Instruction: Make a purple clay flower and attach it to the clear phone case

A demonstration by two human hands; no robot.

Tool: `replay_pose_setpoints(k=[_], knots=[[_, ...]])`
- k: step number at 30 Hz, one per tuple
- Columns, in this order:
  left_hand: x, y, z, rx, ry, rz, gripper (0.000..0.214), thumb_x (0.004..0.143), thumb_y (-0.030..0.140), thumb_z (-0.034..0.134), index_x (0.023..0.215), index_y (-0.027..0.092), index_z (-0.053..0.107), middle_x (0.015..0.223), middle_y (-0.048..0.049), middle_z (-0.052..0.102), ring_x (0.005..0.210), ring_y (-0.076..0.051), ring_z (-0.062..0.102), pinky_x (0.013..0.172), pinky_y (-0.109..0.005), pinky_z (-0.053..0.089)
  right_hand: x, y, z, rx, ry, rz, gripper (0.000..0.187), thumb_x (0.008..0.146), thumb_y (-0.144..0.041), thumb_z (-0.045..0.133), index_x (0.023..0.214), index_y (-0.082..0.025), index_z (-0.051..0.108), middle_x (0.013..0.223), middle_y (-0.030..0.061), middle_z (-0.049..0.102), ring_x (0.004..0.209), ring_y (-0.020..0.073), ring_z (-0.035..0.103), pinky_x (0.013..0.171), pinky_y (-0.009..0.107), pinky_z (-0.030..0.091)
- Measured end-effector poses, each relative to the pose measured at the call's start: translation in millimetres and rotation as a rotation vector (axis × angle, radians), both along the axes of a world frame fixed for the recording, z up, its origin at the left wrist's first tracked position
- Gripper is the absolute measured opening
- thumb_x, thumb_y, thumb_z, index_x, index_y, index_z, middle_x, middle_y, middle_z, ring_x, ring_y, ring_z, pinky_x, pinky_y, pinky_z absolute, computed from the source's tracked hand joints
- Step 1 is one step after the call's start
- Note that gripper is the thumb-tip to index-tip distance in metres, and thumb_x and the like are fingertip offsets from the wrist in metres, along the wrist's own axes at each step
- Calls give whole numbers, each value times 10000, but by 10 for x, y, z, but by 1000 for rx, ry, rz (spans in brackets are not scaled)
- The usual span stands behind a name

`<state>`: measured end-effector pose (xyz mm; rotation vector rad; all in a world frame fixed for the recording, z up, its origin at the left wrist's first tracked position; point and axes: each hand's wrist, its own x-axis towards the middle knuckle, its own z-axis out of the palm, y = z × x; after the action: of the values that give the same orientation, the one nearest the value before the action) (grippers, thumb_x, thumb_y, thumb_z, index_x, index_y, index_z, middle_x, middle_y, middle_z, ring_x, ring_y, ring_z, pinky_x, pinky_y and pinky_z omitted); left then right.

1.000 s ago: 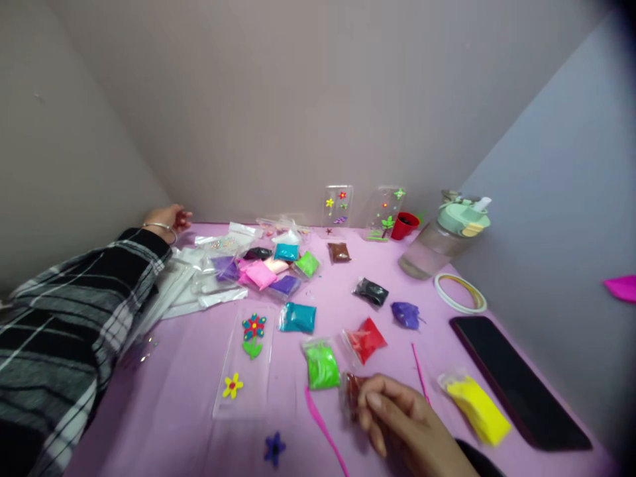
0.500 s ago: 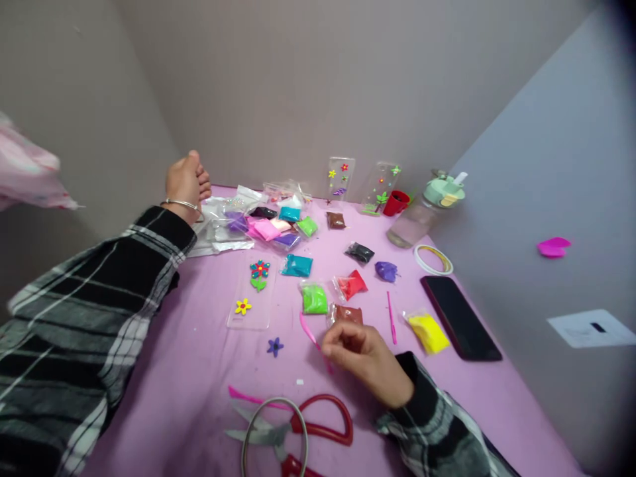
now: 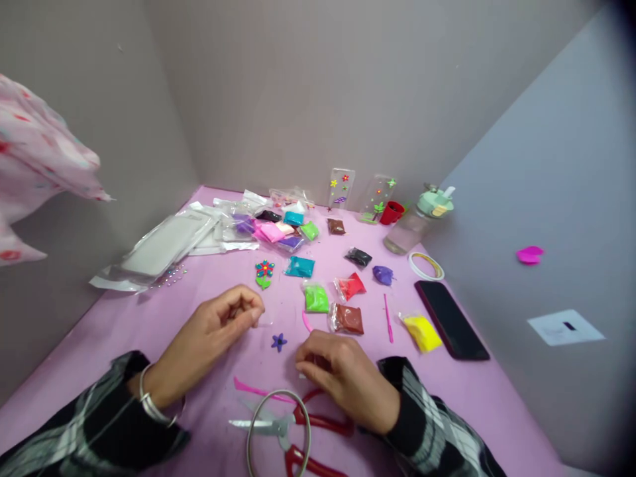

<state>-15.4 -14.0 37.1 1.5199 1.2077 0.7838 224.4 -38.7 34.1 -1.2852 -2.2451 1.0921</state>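
The left hand (image 3: 211, 339) is hiding part of a clear plastic phone case (image 3: 268, 306); the right hand (image 3: 346, 374) is partly covering red-handled scissors (image 3: 284, 429). Both are showing curled, nearly closed fingers; whether they are holding anything, I cannot tell. A purple star-shaped flower (image 3: 279, 342) is lying between them.

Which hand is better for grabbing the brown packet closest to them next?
Probably the right hand: it is just in front of that brown packet. The left hand is farther away, on the other side of the purple flower.
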Motion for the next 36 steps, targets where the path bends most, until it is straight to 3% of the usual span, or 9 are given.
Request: replay_pose_setpoints(k=[3,8,10,15,21,25,31,33,36], knots=[[-57,-33,-136,-84,24,-132,238,913,478,542,874,247,584,749,42,485,684,-134,436,635,-262,354,-46,-32,75,4,-44,125,79,879,-130,641,825,-185,656,810,-17,675,712,105,590,677,208,424],[-151,-27,-149,-142,180,-330,122,881,357,553,868,245,599,805,32,552,729,-155,462,662,-274,359,-168,-139,15,161,-187,348,73,936,-223,578,887,-204,629,858,-5,674,771,131,593,652,248,393],[-198,-50,-151,-121,289,-372,49,850,279,557,880,253,585,814,39,556,737,-157,477,678,-274,365,-172,-162,-12,178,-264,344,112,954,-252,555,876,-202,617,857,0,666,758,139,582,632,268,380],[-263,-153,-242,-33,545,-545,276,712,137,603,958,252,556,1011,5,588,946,-206,540,829,-310,369,-112,-157,6,111,-310,304,239,879,-373,678,1009,-198,579,983,27,636,814,166,564,651,284,401],[-226,-208,-355,91,582,-599,36,865,204,518,853,236,531,939,-6,567,877,-191,534,750,-296,357,-175,-197,-7,161,-337,338,203,865,-262,690,1007,-190,565,1024,36,612,895,182,541,708,299,411],[-234,-188,-348,67,570,-612,81,881,226,523,801,222,520,898,-2,568,845,-177,534,724,-277,355,-207,-257,-16,202,-312,406,94,933,-285,601,971,-202,578,970,14,615,866,168,535,709,293,404],[-241,-145,-212,-22,489,-576,87,873,271,571,805,224,547,842,27,579,768,-152,522,696,-259,357,-143,-211,-46,193,-420,286,149,869,-293,679,923,-179,600,959,41,628,819,183,545,654,297,390],[-211,-138,-170,-53,421,-530,105,881,320,582,829,232,557,824,34,575,738,-148,504,679,-257,359,-125,-195,-47,169,-362,288,102,890,-263,643,838,-183,608,881,27,630,781,167,548,643,282,391],[-144,-149,-138,-114,267,-454,160,893,404,575,922,246,583,835,27,568,739,-155,486,685,-265,379,-112,-193,-20,109,-147,160,88,906,-226,609,830,-185,623,809,11,638,745,142,563,654,256,415]])
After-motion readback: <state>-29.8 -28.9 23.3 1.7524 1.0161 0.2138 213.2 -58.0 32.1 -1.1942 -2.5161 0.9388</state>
